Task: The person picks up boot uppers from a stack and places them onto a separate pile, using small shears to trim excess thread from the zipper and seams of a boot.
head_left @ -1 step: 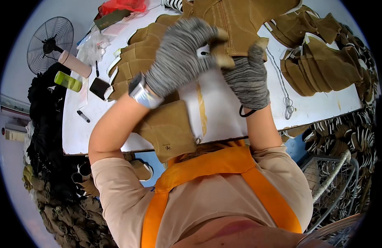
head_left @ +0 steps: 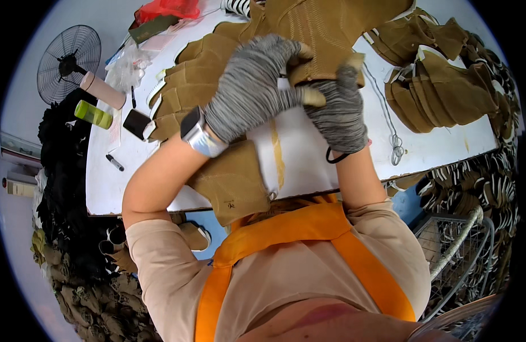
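Gloved hands on a tan suede boot upper

Left hand (head_left: 248, 88) and right hand (head_left: 338, 108) both clench the suede boot upper (head_left: 325, 28) — long axis running toward upper right; bare white table (head_left: 434, 151) lies lower right.

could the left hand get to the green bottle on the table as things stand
Probably yes: the green bottle lies uncovered on the table's left side, but the left hand is gripping the tan suede piece.

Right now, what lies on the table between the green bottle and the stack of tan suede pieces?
In the head view, a small dark rectangular block lies on the white table between the green bottle and the suede stack.
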Available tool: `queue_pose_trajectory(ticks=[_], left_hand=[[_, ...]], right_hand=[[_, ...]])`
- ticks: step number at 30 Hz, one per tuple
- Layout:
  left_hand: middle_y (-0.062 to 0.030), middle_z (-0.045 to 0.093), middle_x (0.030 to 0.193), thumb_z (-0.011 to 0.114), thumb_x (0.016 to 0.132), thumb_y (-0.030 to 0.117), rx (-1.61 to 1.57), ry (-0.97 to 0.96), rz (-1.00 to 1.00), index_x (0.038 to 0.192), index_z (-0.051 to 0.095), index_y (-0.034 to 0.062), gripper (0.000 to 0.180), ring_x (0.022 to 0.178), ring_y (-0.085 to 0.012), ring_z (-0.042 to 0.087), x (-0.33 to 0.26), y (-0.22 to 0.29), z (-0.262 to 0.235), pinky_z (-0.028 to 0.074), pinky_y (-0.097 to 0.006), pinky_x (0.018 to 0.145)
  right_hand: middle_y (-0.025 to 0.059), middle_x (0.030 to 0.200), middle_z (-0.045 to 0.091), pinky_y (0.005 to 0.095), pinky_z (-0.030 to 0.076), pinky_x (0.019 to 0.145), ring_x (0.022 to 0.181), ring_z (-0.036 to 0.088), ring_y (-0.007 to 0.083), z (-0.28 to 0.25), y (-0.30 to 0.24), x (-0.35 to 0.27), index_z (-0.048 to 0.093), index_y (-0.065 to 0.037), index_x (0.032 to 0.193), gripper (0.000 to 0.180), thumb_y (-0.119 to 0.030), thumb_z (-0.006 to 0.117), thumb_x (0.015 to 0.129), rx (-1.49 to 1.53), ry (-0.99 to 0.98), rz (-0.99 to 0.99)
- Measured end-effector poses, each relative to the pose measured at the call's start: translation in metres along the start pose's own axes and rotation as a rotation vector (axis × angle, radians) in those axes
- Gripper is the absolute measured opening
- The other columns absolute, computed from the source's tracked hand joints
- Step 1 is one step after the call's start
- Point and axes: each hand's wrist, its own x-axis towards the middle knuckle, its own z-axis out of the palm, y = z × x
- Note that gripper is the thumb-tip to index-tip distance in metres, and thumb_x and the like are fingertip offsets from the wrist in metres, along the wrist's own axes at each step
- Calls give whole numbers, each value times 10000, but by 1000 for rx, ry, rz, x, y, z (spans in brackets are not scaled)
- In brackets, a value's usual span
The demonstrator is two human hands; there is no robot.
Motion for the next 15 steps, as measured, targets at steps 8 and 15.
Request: queue_pose_trajectory(ticks=[8, 15], left_hand=[[-116, 702, 1066, 772, 846, 197, -447, -148, -198, 1140, 688, 15, 356, 996, -210, 667, -16, -22, -5, 524, -303, 898], [-107, 707, 980, 676, 914, 141, -107, -74, -111, 1020, 708, 16, 167, 866, -238, 665, -11, -17, -14, 516, -325, 788]], right_hand=[[92, 1130, 571, 319, 482, 926, 987, 556, 191, 21, 0, -6, 494, 29, 1265, 628, -539, 521, 998, 127, 101, 71], [62, 1105, 593, 313, 527, 853, 983, 608, 165, 20, 11, -4, 530, -19, 1232, 494, -433, 621, 978, 178, 87, -35]])
